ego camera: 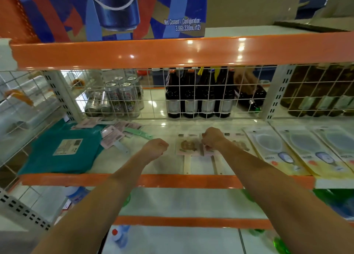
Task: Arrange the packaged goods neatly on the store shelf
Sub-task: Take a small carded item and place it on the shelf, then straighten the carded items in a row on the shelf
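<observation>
Two hands over a shelf of flat packets

At frame centre, the right hand (pixel 212 137) pinches the top of a pink packet (pixel 207 151) lying on the white shelf (pixel 166 165) beside a similar pink packet (pixel 186 146). The left hand (pixel 155 148) hovers clenched, holding nothing. Loose pink packets (pixel 113 136) lie scattered at centre left by a teal package (pixel 63 150).

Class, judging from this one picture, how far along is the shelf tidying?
Done: the oval-window packs lie in a straight row at right. In hand: the right hand holds a pink pack mid-shelf; the left hand holds nothing. Left: the scattered pink and green packs beside the teal package.
</observation>
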